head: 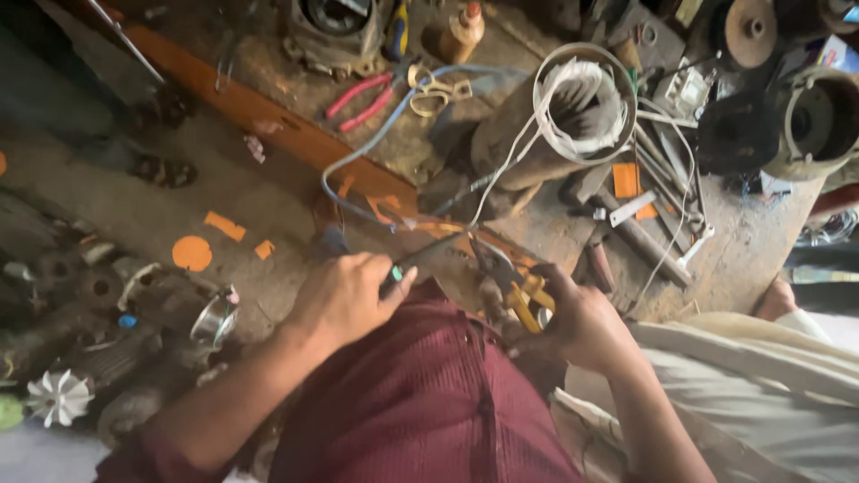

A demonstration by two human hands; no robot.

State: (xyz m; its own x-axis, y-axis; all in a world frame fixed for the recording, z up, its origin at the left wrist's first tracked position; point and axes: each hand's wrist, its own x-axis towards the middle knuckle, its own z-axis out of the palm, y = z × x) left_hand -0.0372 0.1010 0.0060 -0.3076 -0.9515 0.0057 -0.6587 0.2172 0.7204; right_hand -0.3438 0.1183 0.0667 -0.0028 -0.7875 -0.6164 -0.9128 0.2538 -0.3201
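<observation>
A: Fingers first. Left hand?

B: Clenched on a thin dark tool with a greenish cap at the thumb; the shaft runs up and right toward the pliers. What kind of tool it is, I cannot tell.

A: Right hand?

B: Fingers wrapped round yellow-handled pliers, metal jaws pointing up-left, near the tool's tip. Both sit above the maroon ribbed shirt, at the near edge of the surface.

A: Wires?

B: A pale wire runs from that spot up to the stator, a dull cylinder lying on its side, white winding in its round mouth. A blue wire loops to its left.

A: Further out?

B: Red-handled pliers on the dusty wooden surface, orange scraps on the floor, a white plastic fan lower left among greasy motor parts. Another person's pale sleeve at right.
</observation>
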